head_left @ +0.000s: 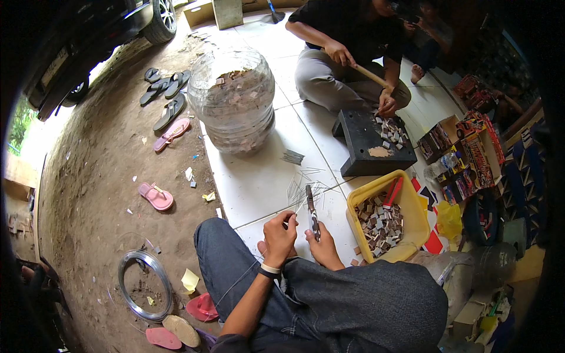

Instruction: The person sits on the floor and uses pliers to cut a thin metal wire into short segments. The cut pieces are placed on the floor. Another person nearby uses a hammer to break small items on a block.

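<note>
My right hand [325, 246] grips what looks like a pair of dark pliers [311, 206], its jaws pointing away from me. Just to its left, my left hand [278, 238] is closed with thumb and forefinger pinched together; a thin wire seems to run from it, though its end is hard to make out. Beyond both hands, thin straight wire pieces [303, 179] lie scattered on the white tiles. A tighter bundle of short grey pieces [292, 156] sits farther off. By my right hand stands a yellow basin [419, 226] of small brown and grey blocks with a red-handled tool [392, 191] in it.
Across from me a seated person holds a hammer handle [371, 75] over a black stand [376, 147] bearing small blocks. A big clear plastic container [232, 112] stands far left. Sandals [156, 197] and a wire coil [123, 282] lie on the dirt. Colourful boxes [477, 153] are at right.
</note>
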{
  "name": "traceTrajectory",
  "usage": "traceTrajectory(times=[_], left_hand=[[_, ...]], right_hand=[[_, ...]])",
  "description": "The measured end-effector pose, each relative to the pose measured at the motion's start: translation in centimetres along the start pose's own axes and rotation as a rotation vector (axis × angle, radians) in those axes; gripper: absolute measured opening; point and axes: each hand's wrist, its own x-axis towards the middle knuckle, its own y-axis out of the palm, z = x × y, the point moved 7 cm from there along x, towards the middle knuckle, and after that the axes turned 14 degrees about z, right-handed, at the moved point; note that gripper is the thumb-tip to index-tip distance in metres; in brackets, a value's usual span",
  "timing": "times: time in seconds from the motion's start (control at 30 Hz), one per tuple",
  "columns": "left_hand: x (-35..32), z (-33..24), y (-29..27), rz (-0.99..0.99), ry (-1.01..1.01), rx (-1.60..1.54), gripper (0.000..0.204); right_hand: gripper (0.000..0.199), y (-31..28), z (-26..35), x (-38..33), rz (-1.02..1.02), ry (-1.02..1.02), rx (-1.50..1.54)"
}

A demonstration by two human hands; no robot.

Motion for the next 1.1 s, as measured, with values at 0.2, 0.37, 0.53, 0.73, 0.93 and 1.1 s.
traceTrajectory(times=[0.2,0.37,0.53,0.73,0.93,1.1], left_hand=[[-0.1,0.0,-0.4,-0.027,-0.018,0.003,0.013],[-0.1,-0.1,-0.4,-0.044,0.019,0.022,0.015],[-0.1,-0.1,-0.5,-0.055,0.033,0.019,0.014],[-0.1,-0.2,-0.5,-0.035,-0.019,-0.006,0.013],[-0.2,-0.1,-0.4,-0.029,-0.031,0.002,0.013],[-0.2,0.1,-0.3,-0.033,-0.024,-0.007,0.013]], right_hand=[[0.030,0.4,1.6,-0.8,0.030,-0.030,-0.008],[0.030,0.4,1.6,-0.8,0.054,0.030,-0.011],[0.029,0.4,1.5,-0.8,0.069,0.053,-0.024],[0.036,0.5,1.5,-0.8,0.080,0.056,0.042],[0.037,0.5,1.0,-0.5,0.076,0.066,0.043],[0.036,0.5,1.2,-0.3,0.081,0.050,0.032]])
